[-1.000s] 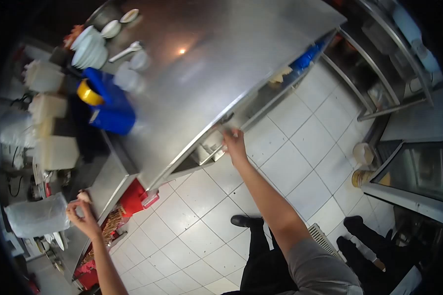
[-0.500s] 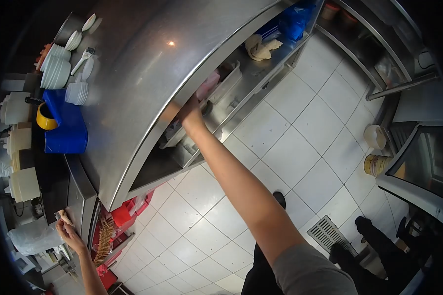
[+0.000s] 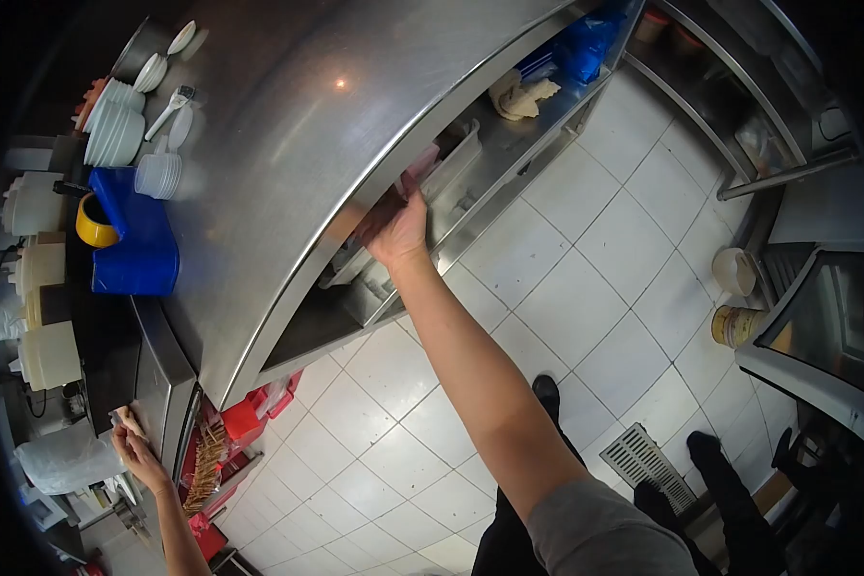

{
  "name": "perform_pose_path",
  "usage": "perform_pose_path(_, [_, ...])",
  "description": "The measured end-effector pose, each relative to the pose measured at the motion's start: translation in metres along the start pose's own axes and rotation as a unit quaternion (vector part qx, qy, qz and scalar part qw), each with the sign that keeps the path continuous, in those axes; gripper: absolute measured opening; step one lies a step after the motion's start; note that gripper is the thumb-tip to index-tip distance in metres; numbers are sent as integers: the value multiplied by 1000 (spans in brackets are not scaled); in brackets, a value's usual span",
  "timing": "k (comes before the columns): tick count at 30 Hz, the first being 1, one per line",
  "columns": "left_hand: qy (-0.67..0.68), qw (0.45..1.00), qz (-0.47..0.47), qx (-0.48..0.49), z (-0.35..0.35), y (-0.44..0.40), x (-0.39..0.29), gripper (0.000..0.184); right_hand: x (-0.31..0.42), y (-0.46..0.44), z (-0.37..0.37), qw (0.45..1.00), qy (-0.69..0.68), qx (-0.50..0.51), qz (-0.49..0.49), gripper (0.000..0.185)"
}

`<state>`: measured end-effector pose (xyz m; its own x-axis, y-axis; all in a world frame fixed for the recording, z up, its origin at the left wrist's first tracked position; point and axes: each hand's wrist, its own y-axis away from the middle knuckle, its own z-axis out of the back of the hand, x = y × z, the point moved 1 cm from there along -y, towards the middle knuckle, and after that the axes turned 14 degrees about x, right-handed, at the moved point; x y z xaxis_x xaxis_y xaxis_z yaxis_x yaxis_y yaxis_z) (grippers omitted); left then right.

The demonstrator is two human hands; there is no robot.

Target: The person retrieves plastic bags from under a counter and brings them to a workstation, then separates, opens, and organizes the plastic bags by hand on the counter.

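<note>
R hand (image 3: 400,230) under edge of smooth steel counter (image 3: 288,163), at long plastic bin (image 3: 459,161) w/ pink stuff (image 3: 420,165); fingertips hidden, can't tell grip. L hand (image 3: 143,463) off counter's corner, fingers bent at small beige lump (image 3: 126,419), grip unclear. Vs 0.5 s ago: R thumb now shows, less blur.

White tiled floor (image 3: 571,254), steel counter (image 3: 288,154).

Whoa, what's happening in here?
Somebody's right hand reaches in under the metal counter, at a pale bin. Its fingers are partly hidden, so I can't tell what it holds. The left hand is off to the side, at a small pale thing that's hard to make out. White bowls stand stacked on top.
</note>
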<state>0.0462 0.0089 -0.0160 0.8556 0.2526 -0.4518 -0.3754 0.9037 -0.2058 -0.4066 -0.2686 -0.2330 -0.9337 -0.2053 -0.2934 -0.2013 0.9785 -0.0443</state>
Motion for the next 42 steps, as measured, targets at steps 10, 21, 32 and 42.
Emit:
perform_pose_path(10, [3, 1000, -6, 8, -4, 0, -6, 25, -1, -39, 19, 960, 257, -80, -75, 30])
perform_pose_path(21, [-5, 999, -36, -6, -13, 0, -27, 18, -1, -22, -35, 955, 255, -147, -28, 23])
perform_pose_path(32, [-4, 1000, -6, -15, -16, 3, -35, 17, 61, 99, -42, 860, 487, -155, 19, 30])
perform_pose_path(42, [-19, 999, -15, -23, -25, 2, -48, 12, 29, 43, -67, 21, 982, 159, -100, 41])
